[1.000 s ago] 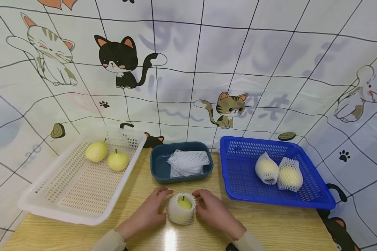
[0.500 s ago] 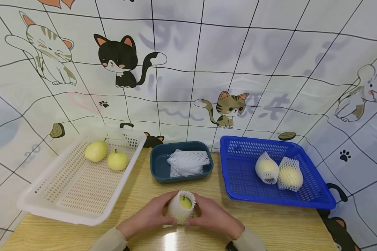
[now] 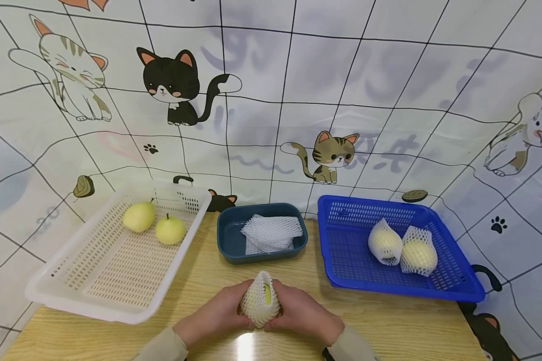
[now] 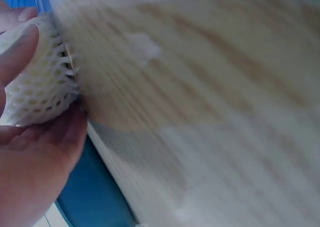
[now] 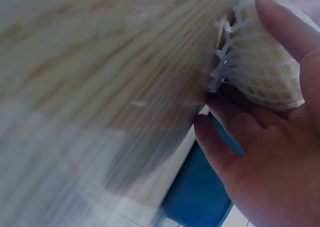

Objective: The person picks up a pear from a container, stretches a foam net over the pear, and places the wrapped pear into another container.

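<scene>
At the near middle of the bench (image 3: pixel 388 326), my left grip (image 3: pixel 223 309) and right grip (image 3: pixel 299 307) hold a netted pear (image 3: pixel 259 303) between them. I should press evenly and lightly to avoid bruising.

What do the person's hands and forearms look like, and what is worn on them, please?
Both the left hand and the right hand are bare, with no gloves. The left sleeve and right sleeve are plain beige, ending near the wrists. A small dark item shows by the right sleeve; too little is visible to identify it.
</scene>
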Available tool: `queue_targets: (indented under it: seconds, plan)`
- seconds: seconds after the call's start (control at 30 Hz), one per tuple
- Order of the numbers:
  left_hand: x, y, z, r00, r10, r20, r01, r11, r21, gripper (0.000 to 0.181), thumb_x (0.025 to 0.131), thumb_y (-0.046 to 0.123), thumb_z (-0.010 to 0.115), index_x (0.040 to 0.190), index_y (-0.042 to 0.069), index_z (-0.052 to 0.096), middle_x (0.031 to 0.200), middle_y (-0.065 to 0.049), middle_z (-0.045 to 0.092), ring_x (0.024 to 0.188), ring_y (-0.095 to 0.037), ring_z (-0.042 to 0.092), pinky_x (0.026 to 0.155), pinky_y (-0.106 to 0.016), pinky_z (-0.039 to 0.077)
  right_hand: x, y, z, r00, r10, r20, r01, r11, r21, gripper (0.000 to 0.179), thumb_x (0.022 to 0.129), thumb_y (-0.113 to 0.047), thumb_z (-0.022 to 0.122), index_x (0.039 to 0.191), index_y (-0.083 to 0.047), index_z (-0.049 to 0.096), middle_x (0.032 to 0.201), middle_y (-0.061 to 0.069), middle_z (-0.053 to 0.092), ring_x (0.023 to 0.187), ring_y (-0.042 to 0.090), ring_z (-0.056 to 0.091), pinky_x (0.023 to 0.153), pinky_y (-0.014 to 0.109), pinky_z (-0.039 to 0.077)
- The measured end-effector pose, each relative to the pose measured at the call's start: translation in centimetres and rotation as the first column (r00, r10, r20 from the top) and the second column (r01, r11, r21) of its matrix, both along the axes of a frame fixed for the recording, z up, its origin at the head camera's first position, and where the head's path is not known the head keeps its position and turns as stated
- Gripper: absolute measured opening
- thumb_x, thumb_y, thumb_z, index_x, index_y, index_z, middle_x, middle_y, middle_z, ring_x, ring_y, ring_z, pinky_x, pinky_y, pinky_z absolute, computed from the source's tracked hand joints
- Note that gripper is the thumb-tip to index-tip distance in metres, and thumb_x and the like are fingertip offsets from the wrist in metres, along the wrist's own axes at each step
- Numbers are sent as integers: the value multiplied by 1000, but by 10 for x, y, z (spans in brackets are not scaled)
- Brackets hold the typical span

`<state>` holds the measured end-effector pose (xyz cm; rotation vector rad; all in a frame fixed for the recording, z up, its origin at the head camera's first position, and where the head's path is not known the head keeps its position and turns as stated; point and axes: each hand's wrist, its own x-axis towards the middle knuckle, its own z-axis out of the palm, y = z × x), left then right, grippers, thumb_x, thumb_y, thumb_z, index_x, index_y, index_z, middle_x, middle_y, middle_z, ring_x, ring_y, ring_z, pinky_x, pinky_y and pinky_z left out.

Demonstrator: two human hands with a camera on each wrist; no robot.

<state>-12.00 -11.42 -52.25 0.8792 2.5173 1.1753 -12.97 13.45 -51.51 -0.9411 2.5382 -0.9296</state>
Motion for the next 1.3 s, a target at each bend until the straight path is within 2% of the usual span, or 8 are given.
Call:
queue_targets:
  seconds: [0.13,0.3,0.4,0.53,0.67,0.83,1.1,1.3]
  plan:
    - [0,0,-1,1000,19,3,-19,1000,-2,82,73,17,94,144,11,53,127,2,66,112,-9,61,98,-34,52,1,0,2,1000,-8,9,8,1000,0,82,79,-37,91,146,-16,48,123,-7,67,109,5,62,91,30,55]
    - [1,-3,-1,988,58,145,-68,995,69,86,78,29,92,150,11,49,133,-1,66,114,-9,63,98,-30,52,1,5,9,981,-66,185,81,994,-75,88,80,-43,90,151,-18,46,131,-6,64,116,8,60,97,31,52]
    - [2,-4,1,954,32,299,-102,970,221,87,85,28,88,155,5,42,141,-9,61,121,-16,63,98,-28,52,1,8,14,950,-94,296,145,977,-153,86,84,-45,85,154,-17,43,134,-3,64,116,13,62,96,33,53]
    - [4,-1,7,882,-39,469,-174,898,403,86,94,22,79,157,-9,29,142,-22,58,125,-29,62,95,-29,55,2,13,19,935,-98,342,186,954,-235,79,94,-41,77,157,-12,39,129,1,66,109,15,65,91,32,56]
    - [6,4,11,840,-61,539,-243,846,474,82,99,20,72,155,-15,23,139,-30,57,124,-32,62,94,-30,56,4,16,22,946,-94,311,181,947,-265,78,98,-38,73,160,-9,35,124,2,65,105,15,65,90,31,56]
    - [9,9,9,808,-105,579,-297,777,555,75,104,17,62,155,-18,19,146,-34,50,126,-27,60,99,-32,54,4,17,24,952,-104,287,184,945,-270,98,87,-35,85,164,-15,28,130,0,62,109,21,62,89,34,56]
    - [11,19,9,717,-263,645,-381,627,679,68,109,16,48,157,-15,10,133,-14,61,119,-18,62,101,-35,51,9,17,27,985,-168,50,174,968,-183,98,87,-33,85,164,-12,29,133,0,59,104,15,60,87,35,55]
    - [15,29,17,694,-249,676,-429,611,665,71,113,31,42,160,-9,5,143,-14,53,129,-19,54,107,-34,45,12,14,26,949,-242,-203,199,957,-209,87,84,-23,89,157,-12,44,130,0,57,110,23,61,88,37,56]
